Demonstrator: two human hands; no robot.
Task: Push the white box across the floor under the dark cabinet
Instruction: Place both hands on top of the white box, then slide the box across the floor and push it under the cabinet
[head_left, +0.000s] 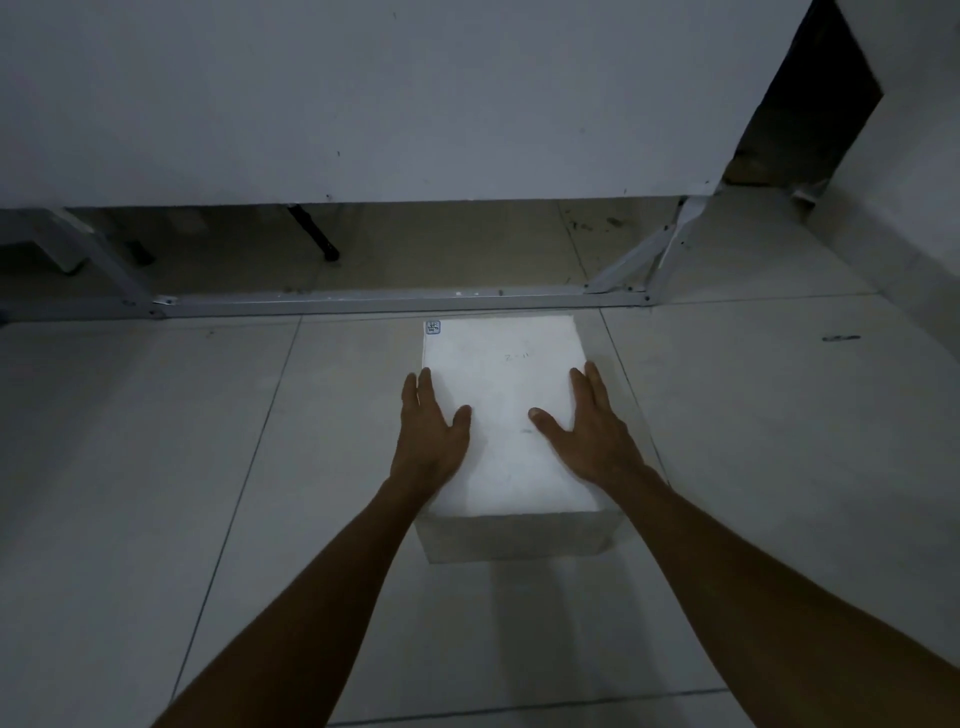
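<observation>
The white box (506, 395) stands on the tiled floor in the middle of the view, its far end close to a metal floor bar (389, 300). A small sticker (432, 327) marks its far left corner. My left hand (431, 441) lies along the box's left top edge, fingers straight and thumb on the lid. My right hand (597, 436) mirrors it on the right edge. Both hands press the box between them. Beyond the bar, a large pale grey cabinet panel (363, 104) fills the top, with a shadowed gap (441, 244) under it.
The cabinet's metal frame has slanted braces at the left (104, 260) and right (634, 265). A black rod (314, 231) leans in the gap. A dark opening (810, 104) shows at the upper right beside a pale wall. Tiled floor spreads on both sides of the box.
</observation>
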